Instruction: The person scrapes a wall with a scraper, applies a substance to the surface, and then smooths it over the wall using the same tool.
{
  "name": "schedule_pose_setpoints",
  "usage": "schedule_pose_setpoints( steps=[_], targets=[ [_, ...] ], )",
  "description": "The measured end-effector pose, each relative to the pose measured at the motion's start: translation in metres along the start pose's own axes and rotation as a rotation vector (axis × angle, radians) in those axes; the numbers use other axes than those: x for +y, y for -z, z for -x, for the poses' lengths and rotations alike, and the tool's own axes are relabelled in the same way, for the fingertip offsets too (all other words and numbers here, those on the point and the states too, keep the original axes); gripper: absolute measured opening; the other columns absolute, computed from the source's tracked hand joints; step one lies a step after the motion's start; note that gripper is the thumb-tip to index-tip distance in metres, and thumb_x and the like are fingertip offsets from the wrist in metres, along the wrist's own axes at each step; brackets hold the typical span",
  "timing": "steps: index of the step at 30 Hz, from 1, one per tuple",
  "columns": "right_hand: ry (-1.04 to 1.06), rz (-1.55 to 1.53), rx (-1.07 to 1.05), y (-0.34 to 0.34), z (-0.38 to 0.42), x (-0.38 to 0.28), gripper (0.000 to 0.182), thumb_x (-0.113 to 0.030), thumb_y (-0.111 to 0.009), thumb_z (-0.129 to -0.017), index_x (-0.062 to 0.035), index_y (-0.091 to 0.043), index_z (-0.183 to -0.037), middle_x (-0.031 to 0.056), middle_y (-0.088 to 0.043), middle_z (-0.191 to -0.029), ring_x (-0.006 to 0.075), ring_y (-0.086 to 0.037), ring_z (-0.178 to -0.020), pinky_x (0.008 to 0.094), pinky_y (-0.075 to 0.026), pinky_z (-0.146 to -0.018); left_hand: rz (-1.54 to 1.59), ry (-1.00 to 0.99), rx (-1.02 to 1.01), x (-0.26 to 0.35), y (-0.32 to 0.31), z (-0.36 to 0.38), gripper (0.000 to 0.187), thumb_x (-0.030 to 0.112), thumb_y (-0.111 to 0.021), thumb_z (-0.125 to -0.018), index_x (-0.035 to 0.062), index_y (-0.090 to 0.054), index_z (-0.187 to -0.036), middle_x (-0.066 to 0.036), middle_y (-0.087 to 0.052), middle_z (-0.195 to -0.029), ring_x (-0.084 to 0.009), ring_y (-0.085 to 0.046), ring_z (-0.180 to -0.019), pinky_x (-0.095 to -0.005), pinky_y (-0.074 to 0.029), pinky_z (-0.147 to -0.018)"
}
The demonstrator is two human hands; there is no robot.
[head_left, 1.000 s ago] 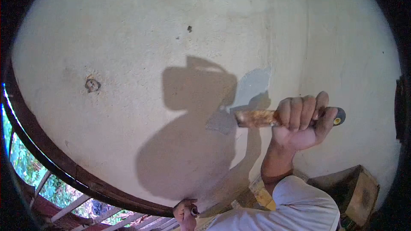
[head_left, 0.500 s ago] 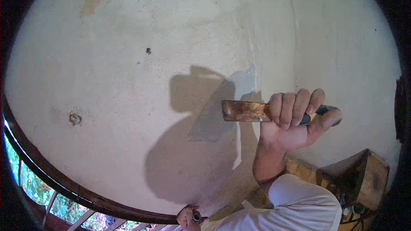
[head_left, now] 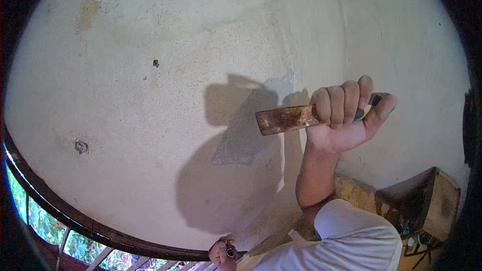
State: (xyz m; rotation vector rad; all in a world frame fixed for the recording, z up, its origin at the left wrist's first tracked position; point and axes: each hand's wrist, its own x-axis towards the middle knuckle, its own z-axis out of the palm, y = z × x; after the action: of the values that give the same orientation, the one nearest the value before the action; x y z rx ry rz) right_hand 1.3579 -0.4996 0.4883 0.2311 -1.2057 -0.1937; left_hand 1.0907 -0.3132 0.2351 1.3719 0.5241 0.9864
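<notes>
My right hand (head_left: 336,115) is raised in front of the wall, its fingers wrapped around the dark handle of a scraper. The scraper's flat, rusty brown blade (head_left: 281,120) points left and overlaps a grey patch (head_left: 241,138) on the wall in this view. Low at the bottom edge, my left hand (head_left: 219,254) is closed around a small dark thing with a round, ring-like end (head_left: 231,252). I cannot tell what that thing is, as most of it is hidden.
The pale wall (head_left: 125,105) has small holes and stains, and a large shadow falls across it. A curved dark rail with a barred opening (head_left: 65,216) runs along the lower left, foliage beyond. At lower right stands a wooden box (head_left: 442,203) near clutter.
My right hand has risen slightly, and the scraper's blade now tilts down toward its left end. The view has shifted a little; my left hand keeps its grip low down.
</notes>
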Motion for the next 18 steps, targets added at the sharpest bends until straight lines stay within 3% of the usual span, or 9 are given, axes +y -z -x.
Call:
schedule_pose_setpoints(
  steps=[7, 9, 13, 15, 16, 18],
  targets=[
    [-0.134, -0.01, 0.106, 0.002, 0.011, 0.022, 0.043, -0.05, -0.037, -0.089, -0.0107, -0.038, -0.072, -0.0016, -0.033, -0.05, 0.0086, -0.024, -0.037, 0.0257, -0.025, -0.037, -0.05, -0.007, -0.025, 0.007, -0.006, 0.001, 0.031, 0.025, -0.054, -0.083, -0.0039, -0.058, -0.072, -0.008, -0.054, -0.057, -0.0136, -0.047, -0.039, -0.023, -0.036, -0.035],
    [-0.008, -0.014, 0.044, 0.003, 0.0, 0.003, 0.044, -0.052, -0.036, -0.089, -0.0112, -0.038, -0.072, -0.0011, -0.033, -0.049, 0.0093, -0.025, -0.037, 0.0266, -0.025, -0.036, -0.025, -0.016, 0.0, 0.006, -0.006, -0.001, 0.032, 0.026, -0.053, -0.083, -0.0039, -0.058, -0.071, -0.008, -0.053, -0.056, -0.0137, -0.046, -0.039, -0.0229, -0.035, -0.035],
    [0.003, -0.004, 0.017, 0.001, 0.011, 0.008, 0.044, -0.053, -0.036, -0.088, -0.0117, -0.038, -0.073, -0.0015, -0.032, -0.048, 0.0103, -0.026, -0.036, 0.0279, -0.025, -0.035, -0.084, -0.047, -0.084, 0.02, -0.013, 0.0, 0.032, 0.025, -0.052, -0.084, -0.0033, -0.058, -0.072, -0.007, -0.052, -0.056, -0.0127, -0.046, -0.041, -0.0232, -0.035, -0.034],
    [-0.293, 0.048, 0.201, -0.002, 0.037, 0.026, 0.05, -0.057, -0.04, -0.085, -0.0105, -0.038, -0.069, -0.0004, -0.036, -0.048, 0.012, -0.031, -0.036, 0.0293, -0.028, -0.036, -0.093, -0.004, -0.062, 0.025, -0.018, 0.001, 0.03, 0.024, -0.051, -0.085, -0.0028, -0.058, -0.073, -0.006, -0.051, -0.056, -0.0118, -0.046, -0.041, -0.0229, -0.033, -0.033],
    [-0.307, 0.039, 0.214, -0.002, 0.044, 0.024, 0.05, -0.057, -0.04, -0.085, -0.0105, -0.038, -0.069, -0.0004, -0.036, -0.048, 0.012, -0.031, -0.036, 0.0293, -0.028, -0.036, -0.1, 0.007, -0.047, 0.026, -0.016, 0.002, 0.03, 0.024, -0.051, -0.085, -0.0028, -0.058, -0.073, -0.006, -0.051, -0.056, -0.0118, -0.046, -0.041, -0.0229, -0.033, -0.033],
    [-0.51, -0.057, -0.014, 0.0, 0.054, 0.015, 0.054, -0.061, -0.047, -0.08, -0.0085, -0.041, -0.066, 0.0018, -0.042, -0.049, 0.0151, -0.036, -0.037, 0.0314, -0.031, -0.038, -0.062, 0.056, -0.019, 0.022, -0.013, 0.003, 0.03, 0.021, -0.052, -0.085, -0.0041, -0.058, -0.071, -0.006, -0.057, -0.063, -0.0105, -0.049, -0.054, -0.0233, -0.038, -0.049]
  ],
)
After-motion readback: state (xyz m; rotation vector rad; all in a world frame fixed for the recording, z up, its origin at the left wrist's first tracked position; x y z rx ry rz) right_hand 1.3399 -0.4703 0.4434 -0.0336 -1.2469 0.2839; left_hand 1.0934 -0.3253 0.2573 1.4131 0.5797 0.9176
